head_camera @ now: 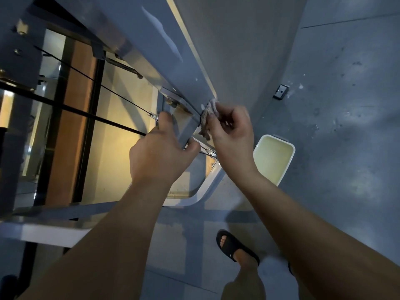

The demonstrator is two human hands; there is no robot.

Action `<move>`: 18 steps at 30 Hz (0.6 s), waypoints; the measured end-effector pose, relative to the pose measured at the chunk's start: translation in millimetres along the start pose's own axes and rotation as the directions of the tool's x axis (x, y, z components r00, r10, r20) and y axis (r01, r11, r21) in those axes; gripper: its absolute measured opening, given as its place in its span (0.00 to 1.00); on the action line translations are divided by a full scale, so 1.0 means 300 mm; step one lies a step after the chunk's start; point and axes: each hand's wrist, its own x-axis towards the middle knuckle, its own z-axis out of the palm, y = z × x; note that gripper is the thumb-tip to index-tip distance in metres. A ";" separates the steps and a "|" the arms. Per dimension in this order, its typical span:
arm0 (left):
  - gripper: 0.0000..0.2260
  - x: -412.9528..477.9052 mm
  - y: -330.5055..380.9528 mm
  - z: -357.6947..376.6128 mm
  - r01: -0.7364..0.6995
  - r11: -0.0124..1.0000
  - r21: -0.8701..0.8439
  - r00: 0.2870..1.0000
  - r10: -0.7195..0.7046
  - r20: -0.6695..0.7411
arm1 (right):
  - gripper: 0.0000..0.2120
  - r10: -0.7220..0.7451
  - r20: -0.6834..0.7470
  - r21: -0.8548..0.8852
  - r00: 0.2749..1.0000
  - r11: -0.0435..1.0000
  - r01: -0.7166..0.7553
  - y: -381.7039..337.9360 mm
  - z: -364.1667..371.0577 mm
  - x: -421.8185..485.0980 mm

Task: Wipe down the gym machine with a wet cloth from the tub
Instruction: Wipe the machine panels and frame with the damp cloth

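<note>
Subject of inspection: a blue-grey painted metal gym machine frame, seen from above. Its long slanted beam (164, 50) serves as the reference for every position below.

Left hand (160, 156): at the lower end of the beam, on a short blue-grey cross-member (184, 128) that branches off beneath it. The fingers are wrapped round this member and the thumb lies on its near face — a firm grasp on the frame.

Right hand (232, 135): just right of the beam's lower end. Its fingers (227, 118) are bunched round a crumpled pale grey-pink cloth (208, 114), and the cloth is in contact with the beam's edge. A loose end of the cloth hangs below the hand. Whether it is wet cannot be told.

White rectangular plastic tub (286, 165): on the floor, to the right of and below the beam's lower end, near the right wrist. It holds pale yellowish liquid.

Other items noted:
- Thin black cables (86, 113) run left of the beam, across the machine's open interior.
- A pale streak marks the beam's upper face.
- A small black bracket (280, 91) sits on the speckled grey floor (346, 126), right of the beam and well apart from it.
- A foot in a black slide sandal (233, 245) stands on the floor below the beam — nearest the camera.
</note>
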 end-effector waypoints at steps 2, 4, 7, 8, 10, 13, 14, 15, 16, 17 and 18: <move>0.20 0.000 -0.001 0.002 0.000 1.000 -0.001 1.000 0.000 0.001 | 0.06 -0.038 -0.074 -0.034 0.997 0.999 0.036 -0.004 0.022 0.017; 0.20 0.002 -0.002 0.003 0.006 1.000 0.005 1.000 -0.006 0.005 | 0.06 0.006 -0.123 -0.032 0.992 0.999 -0.010 0.004 0.043 0.007; 0.20 0.002 -0.003 0.004 0.008 1.000 0.004 1.000 -0.008 0.006 | 0.03 -0.058 -0.036 -0.084 0.998 0.995 0.055 0.025 0.034 -0.039; 0.21 0.002 -0.003 0.004 0.004 1.000 0.004 1.000 -0.004 0.005 | 0.03 -0.090 -0.010 -0.107 0.996 0.990 0.088 0.029 0.027 -0.033; 0.20 0.002 -0.004 0.003 0.000 1.000 0.007 1.000 0.000 -0.001 | 0.03 -0.063 -0.066 -0.114 0.996 0.992 0.055 0.024 0.025 0.016; 0.20 0.003 -0.003 0.005 0.006 1.000 0.008 1.000 -0.006 0.005 | 0.03 -0.012 -0.092 -0.065 0.996 0.998 0.006 0.008 0.033 0.028; 0.20 0.003 -0.003 0.006 0.002 1.000 0.013 1.000 -0.002 0.007 | 0.02 -0.053 -0.042 -0.079 0.998 0.996 0.050 0.008 0.032 0.008; 0.20 0.003 -0.004 0.007 -0.003 1.000 0.022 1.000 0.003 0.008 | 0.01 -0.096 0.017 -0.097 0.995 0.990 0.097 0.009 0.028 -0.012; 0.20 0.002 -0.005 0.008 -0.004 0.999 0.033 1.000 0.004 0.008 | 0.01 -0.120 0.057 -0.107 0.991 0.986 0.126 0.011 0.021 -0.023; 0.20 0.001 -0.006 0.009 -0.001 0.999 0.042 1.000 0.001 0.008 | 0.01 -0.103 0.055 -0.105 0.993 0.989 0.109 0.012 0.014 -0.016; 0.20 0.001 -0.005 0.009 0.004 0.999 0.047 1.000 -0.004 0.007 | 0.01 -0.046 0.022 -0.091 0.999 0.995 0.047 0.013 0.013 0.001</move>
